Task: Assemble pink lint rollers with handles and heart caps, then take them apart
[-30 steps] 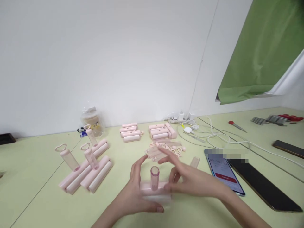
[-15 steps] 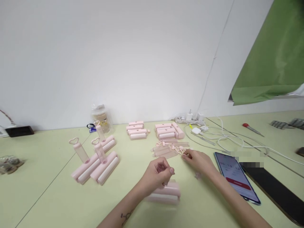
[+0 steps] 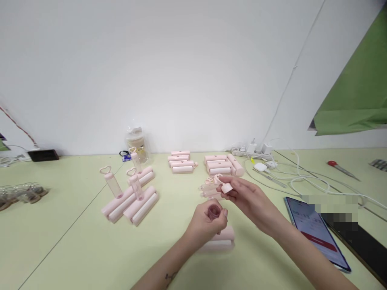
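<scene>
My left hand [image 3: 203, 222] is closed around a translucent pink tube [image 3: 214, 211], its round open end facing up toward me. Pinched between the fingers of my right hand [image 3: 249, 198] is a pale pink cap [image 3: 226, 188] with a looped handle, held just above and right of the tube, apart from it. Behind my hands lie clear tubes [image 3: 208, 188] with more pale pink loops, partly hidden by my right hand. Under my left hand rests a pink and white cylindrical piece [image 3: 222, 244], partly covered.
At left, clear tubes with heart-shaped loops [image 3: 113, 186] stand on pink cylinder pairs [image 3: 140, 204]. More pink pieces [image 3: 182, 165] lie near the wall, beside another group [image 3: 219, 165]. Right are white cables [image 3: 311, 188], a phone [image 3: 316, 233], a black slab [image 3: 363, 241] and a red-handled tool [image 3: 343, 170].
My right hand has lifted a cap from the pile and brought it near the tube in my left hand. The view has turned slightly left.
</scene>
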`<state>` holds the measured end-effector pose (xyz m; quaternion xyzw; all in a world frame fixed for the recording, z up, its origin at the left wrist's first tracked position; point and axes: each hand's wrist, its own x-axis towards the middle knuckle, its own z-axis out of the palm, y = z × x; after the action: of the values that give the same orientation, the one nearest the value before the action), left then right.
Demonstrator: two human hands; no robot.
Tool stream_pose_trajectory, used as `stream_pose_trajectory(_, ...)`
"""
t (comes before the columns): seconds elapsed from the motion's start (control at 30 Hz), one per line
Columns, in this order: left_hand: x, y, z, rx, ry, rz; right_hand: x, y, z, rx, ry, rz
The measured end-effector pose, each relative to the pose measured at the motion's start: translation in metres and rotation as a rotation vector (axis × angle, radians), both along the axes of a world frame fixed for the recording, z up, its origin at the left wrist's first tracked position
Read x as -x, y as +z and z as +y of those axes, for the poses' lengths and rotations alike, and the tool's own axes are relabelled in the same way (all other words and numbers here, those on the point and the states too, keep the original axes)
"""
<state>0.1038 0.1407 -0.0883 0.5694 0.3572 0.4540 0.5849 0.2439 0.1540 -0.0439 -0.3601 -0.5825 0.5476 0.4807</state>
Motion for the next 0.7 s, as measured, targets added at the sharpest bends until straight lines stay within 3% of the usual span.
stream_pose_trajectory(0.13, 0.0, 0.001, 0.001, 0.021, -0.043, -0.033, 0.012, 0.0, 0.0, -0.067, 0.011, 0.076)
stream_pose_trajectory(0.37, -0.001, -0.001, 0.003, 0.09, -0.101, -0.046, 0.009, -0.012, -0.006, -0.086, 0.157, -0.142)
stream_pose_trajectory(0.57, 0.003, 0.0, 0.006, 0.113, -0.124, -0.043, 0.009, -0.004, -0.007, -0.116, 0.259, -0.198)
stream_pose_trajectory(0.7, 0.004, -0.002, 0.008, 0.125, -0.132, -0.052, 0.007, -0.004, -0.005, -0.204, 0.243, -0.269)
